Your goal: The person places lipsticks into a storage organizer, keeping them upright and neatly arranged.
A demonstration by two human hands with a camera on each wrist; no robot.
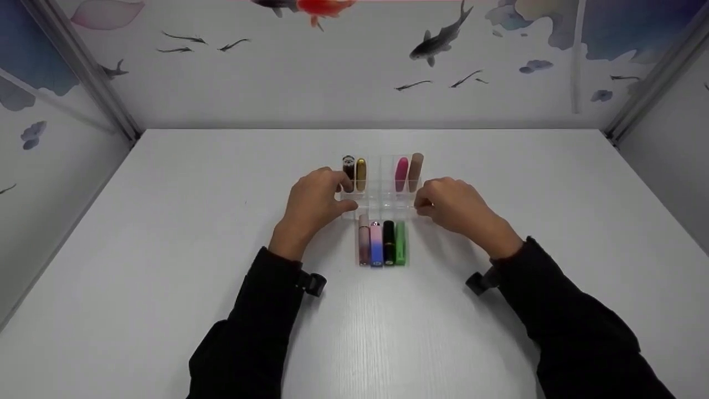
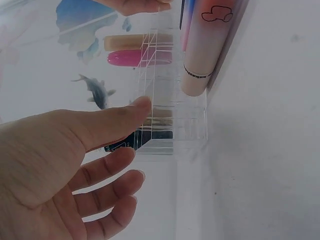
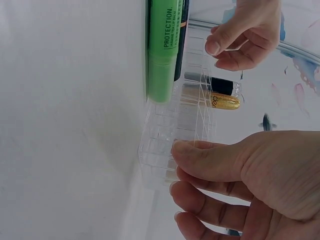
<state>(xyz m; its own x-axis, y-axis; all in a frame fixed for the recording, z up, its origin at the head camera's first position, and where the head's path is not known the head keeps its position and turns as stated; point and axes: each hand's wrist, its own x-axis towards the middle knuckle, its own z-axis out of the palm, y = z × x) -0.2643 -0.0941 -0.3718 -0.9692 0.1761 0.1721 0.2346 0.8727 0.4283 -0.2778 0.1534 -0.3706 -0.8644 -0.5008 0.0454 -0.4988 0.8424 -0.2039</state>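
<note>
A clear plastic lipstick organizer (image 1: 381,200) stands between the two hands. Its back row holds a black lipstick (image 1: 348,166) and a gold lipstick (image 1: 361,172) at the left, with a pink lipstick (image 1: 401,173) and a brown tube (image 1: 415,170) at the right. My left hand (image 1: 317,198) is at the left end by the black lipstick, thumb and forefinger apart, the other fingers loosely bent. At the right end, my right hand (image 1: 453,204) has its fingers curled and its thumb tip close to a finger, seeming to pinch the organizer's edge; the contact is partly hidden.
In front of the organizer lie a pinkish lip tube (image 1: 364,241), a pink-and-blue tube (image 1: 376,246), a black-and-gold lipstick (image 1: 389,244) and a green lip balm (image 1: 400,244), side by side. White panels with painted fish (image 1: 437,43) enclose the white table (image 1: 166,249).
</note>
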